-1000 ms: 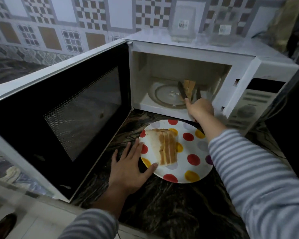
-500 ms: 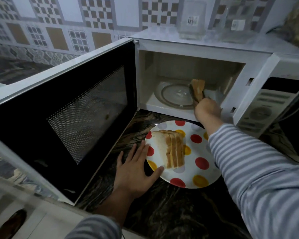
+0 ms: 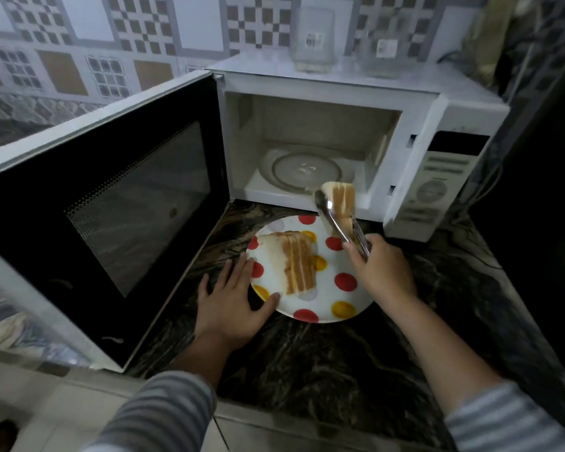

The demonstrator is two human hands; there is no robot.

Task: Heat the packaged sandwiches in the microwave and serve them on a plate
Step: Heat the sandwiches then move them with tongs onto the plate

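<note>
At the left of the frame the microwave door [image 3: 118, 203] stands swung wide open, its dark mesh window facing the camera. Just right of it, low in the middle, the left hand [image 3: 232, 301] lies flat on the dark marbled surface [image 3: 323, 363], fingers straight and spread, thumb and fingertips touching the rim of the spotted plate [image 3: 343, 282]. One sandwich [image 3: 294, 265] lies on that plate, toward its left side. Above, the white microwave [image 3: 349, 138] holds only its glass turntable [image 3: 304, 169] in the cavity. To the right, the right hand [image 3: 379, 265] grips metal tongs [image 3: 340, 223], fingers curled round the handles; the tongs clamp a second sandwich [image 3: 340, 200], held in the air over the plate's far edge, in front of the microwave opening. Two sandwiches in all, one plate, one pair of tongs. Two clear containers [image 3: 313, 44] stand on the microwave top.
</note>
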